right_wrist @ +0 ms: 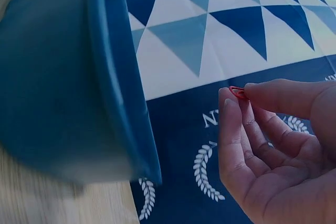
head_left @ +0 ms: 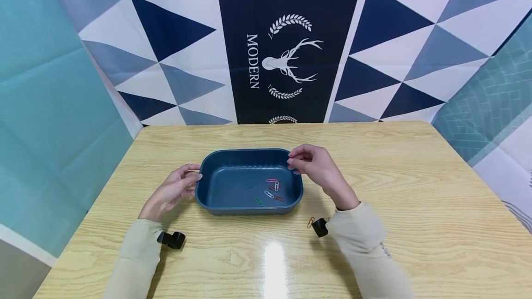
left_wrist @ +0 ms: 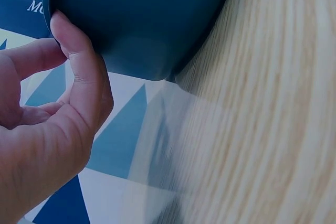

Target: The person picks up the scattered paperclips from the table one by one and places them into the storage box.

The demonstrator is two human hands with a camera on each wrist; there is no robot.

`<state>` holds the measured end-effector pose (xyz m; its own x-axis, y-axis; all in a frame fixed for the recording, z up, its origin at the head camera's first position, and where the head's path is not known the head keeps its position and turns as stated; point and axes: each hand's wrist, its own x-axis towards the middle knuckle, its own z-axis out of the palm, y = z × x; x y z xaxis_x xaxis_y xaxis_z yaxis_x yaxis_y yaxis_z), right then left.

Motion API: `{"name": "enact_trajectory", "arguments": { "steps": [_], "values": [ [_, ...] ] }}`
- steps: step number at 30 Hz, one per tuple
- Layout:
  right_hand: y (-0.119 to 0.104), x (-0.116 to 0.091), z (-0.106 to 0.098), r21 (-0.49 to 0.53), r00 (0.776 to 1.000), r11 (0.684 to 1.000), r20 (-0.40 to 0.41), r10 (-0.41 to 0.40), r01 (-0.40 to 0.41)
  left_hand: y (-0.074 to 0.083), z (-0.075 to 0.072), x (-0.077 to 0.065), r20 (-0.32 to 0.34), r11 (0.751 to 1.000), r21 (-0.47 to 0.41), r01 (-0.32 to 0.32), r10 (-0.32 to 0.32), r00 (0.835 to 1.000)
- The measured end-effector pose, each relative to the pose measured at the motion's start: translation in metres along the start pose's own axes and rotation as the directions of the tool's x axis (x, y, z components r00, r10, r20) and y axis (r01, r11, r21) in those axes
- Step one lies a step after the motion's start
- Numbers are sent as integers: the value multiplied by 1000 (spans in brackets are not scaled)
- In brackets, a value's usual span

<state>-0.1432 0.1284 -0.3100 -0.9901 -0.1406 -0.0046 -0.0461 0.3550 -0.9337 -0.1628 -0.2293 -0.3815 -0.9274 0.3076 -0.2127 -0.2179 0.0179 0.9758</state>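
A dark blue plastic bin (head_left: 232,183) sits on the wooden table. Several paper clips lie in its right half, among them a white one (head_left: 269,194), a green one (head_left: 258,201) and red ones. My left hand (head_left: 174,190) grips the bin's left rim, thumb and a finger meeting at its edge in the left wrist view. At the bin's right end, my right hand (head_left: 317,165) is raised by the rim. Between its thumb and index finger it pinches a red paper clip (right_wrist: 236,92), seen in the right wrist view.
An orange-brown paper clip (head_left: 310,223) lies on the wooden table (head_left: 415,188) beside the black wrist camera (head_left: 320,227) on my right sleeve. Behind the table's far edge hangs a patterned cloth (head_left: 282,59) with triangles and a deer head.
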Motion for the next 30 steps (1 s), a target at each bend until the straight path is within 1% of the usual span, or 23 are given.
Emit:
{"name": "enact_trajectory", "arguments": {
  "steps": [9, 17, 20, 25, 28, 30],
  "values": [
    [-9, 8, 25, 32, 1000, 999, 26, -13, 12, 0, -1, 0, -5, 1000, 14, 4, -4, 1000],
    [-14, 13, 40, 72, 999, 997, 51, -13, 9, 0, 0, 0, -11, 1000, 21, 9, -9, 1000],
    [-14, 13, 43, 67, 997, 998, 71, -21, 16, 1, 0, 1, -10, 1000, 18, 9, -9, 1000],
    [-13, 12, 45, 43, 996, 998, 76, -48, 45, 1, 0, 1, -11, 1000, 10, 10, -10, 1000],
    [-12, 13, 45, 43, 996, 998, 77, -50, 47, 1, 0, 1, -15, 1000, 13, 12, -12, 1000],
    [-11, 13, 45, 49, 996, 998, 78, -38, 34, 1, 0, 1, -18, 1000, 16, 12, -12, 1000]
  ]
}}
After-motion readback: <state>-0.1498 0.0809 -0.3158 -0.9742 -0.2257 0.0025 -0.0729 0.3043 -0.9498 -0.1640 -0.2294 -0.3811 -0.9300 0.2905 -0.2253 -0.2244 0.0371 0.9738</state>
